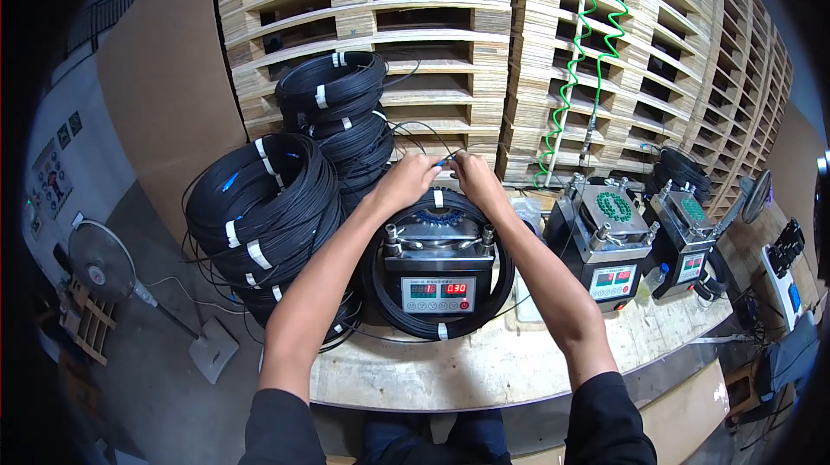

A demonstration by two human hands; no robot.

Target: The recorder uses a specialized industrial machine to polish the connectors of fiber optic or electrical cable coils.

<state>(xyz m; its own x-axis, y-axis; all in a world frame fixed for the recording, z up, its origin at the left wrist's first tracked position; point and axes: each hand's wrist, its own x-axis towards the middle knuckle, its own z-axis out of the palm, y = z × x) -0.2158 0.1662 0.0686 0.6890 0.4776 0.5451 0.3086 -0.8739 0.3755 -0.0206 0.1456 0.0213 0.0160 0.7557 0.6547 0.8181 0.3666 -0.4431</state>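
Note:
My left hand (pixel 413 178) and my right hand (pixel 475 178) meet close together above the back of a metal machine (pixel 441 254). Fingers of both are pinched on a thin black cable, with a small blue piece (pixel 443 161) showing between them. A coil of black cable (pixel 503 285), tied with white tape, lies around the machine. The machine has a front panel with a lit red display (pixel 439 295). On its top sits a ring of small dark blue pieces (pixel 439 218), partly behind the coil. My fingertips hide the exact cable ends.
Stacked black cable coils (pixel 259 206) stand at the left, with another stack (pixel 333 102) behind. Two similar machines (pixel 609 245) (pixel 683 240) with green rings occupy the right of the worktable (pixel 415 379). Wooden pallets (pixel 415 15) rise behind, near green coiled hoses (pixel 566 76). A fan (pixel 102 264) stands left.

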